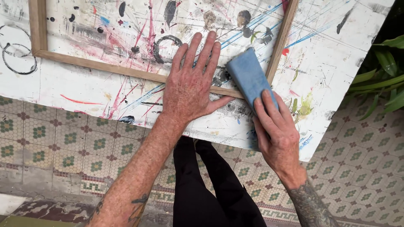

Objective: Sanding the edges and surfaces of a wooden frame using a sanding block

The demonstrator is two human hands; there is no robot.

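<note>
Table (84, 90): white, streaked with red, blue and black paint. Block (248, 75) at 1 o'clock: plain blue; frame (105, 67): bare light wood. Floor (63, 145) at 8 o'clock: cream tiles, repeating green-and-maroon floral pattern.

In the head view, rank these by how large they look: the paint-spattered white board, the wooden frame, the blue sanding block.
1. Paint-spattered white board, running past the picture's edges.
2. Wooden frame, partly cropped at the top.
3. Blue sanding block, pressed by the right hand; it looks about as large as the left hand.

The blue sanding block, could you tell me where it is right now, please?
In the head view, the blue sanding block sits right of centre under the right hand, on the wooden frame's lower right corner.
</note>
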